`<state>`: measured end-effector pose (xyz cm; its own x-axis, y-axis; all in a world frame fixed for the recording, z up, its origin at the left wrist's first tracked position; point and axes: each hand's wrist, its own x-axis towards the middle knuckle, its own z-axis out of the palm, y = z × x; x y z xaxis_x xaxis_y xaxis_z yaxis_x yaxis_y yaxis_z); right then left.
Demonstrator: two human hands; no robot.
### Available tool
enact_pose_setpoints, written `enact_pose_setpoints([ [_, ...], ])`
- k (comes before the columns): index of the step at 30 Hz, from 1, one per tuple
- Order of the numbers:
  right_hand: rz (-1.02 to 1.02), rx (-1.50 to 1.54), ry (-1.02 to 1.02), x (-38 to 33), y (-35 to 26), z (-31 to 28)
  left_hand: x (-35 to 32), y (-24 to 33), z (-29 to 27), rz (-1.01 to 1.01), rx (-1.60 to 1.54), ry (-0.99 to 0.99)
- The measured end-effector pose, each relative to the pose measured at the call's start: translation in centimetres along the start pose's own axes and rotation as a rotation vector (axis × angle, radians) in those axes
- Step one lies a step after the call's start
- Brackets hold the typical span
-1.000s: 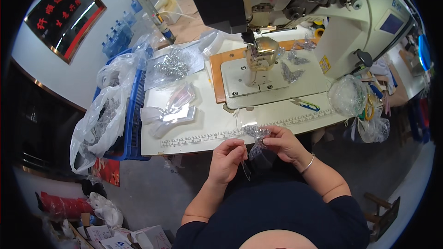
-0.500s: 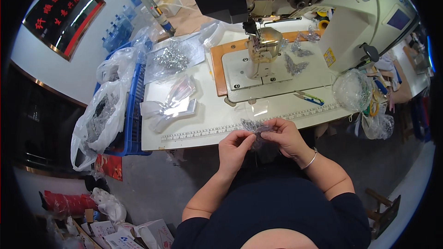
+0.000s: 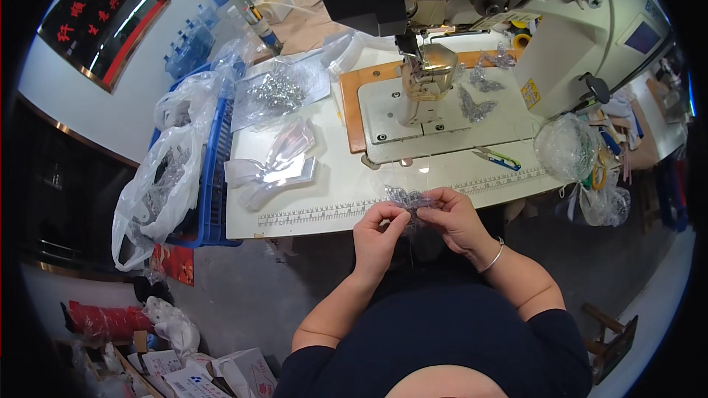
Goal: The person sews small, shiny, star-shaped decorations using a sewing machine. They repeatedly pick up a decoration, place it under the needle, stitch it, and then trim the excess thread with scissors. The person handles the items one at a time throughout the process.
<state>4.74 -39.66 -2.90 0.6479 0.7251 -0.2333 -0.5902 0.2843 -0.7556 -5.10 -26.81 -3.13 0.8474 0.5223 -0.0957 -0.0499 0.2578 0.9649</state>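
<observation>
Between my hands, at the table's front edge, is a silvery, sparkly butterfly-shaped applique with sheer material hanging under it. My left hand pinches its left side between thumb and fingers. On its other side my right hand grips it the same way; a bracelet circles that wrist. A fine thread seems to trail below. Straight ahead stands a sewing machine; similar silvery butterfly appliques lie on its bed, right of the needle area.
Thread snips lie right of the machine bed's front. A printed ruler strip runs along the table edge. Clear plastic strips and a pile of silvery pieces sit left, beside a blue crate with plastic bags. A clear bundle rests right.
My hands keep their hold on the butterfly applique, which is tilted slightly and shows more of its surface. The whole view has shifted a little.
</observation>
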Motion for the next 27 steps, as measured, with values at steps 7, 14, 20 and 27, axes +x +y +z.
enact_pose_setpoints([
  [7, 0.038, 0.049, 0.004, 0.0, 0.3, 0.0, -0.2, 0.4, 0.9, 0.069, -0.031, 0.057],
  [14, 0.031, 0.112, -0.029, -0.1, 0.6, -0.1, -0.4, 0.1, 1.1, 0.119, -0.051, 0.058],
  [20, 0.011, 0.159, -0.043, -0.2, 0.9, 0.0, -0.5, -0.1, 1.4, 0.134, -0.063, 0.079],
  [27, 0.004, 0.17, -0.054, -0.1, 1.2, -0.2, -0.6, -0.1, 1.7, 0.1, -0.125, 0.094],
])
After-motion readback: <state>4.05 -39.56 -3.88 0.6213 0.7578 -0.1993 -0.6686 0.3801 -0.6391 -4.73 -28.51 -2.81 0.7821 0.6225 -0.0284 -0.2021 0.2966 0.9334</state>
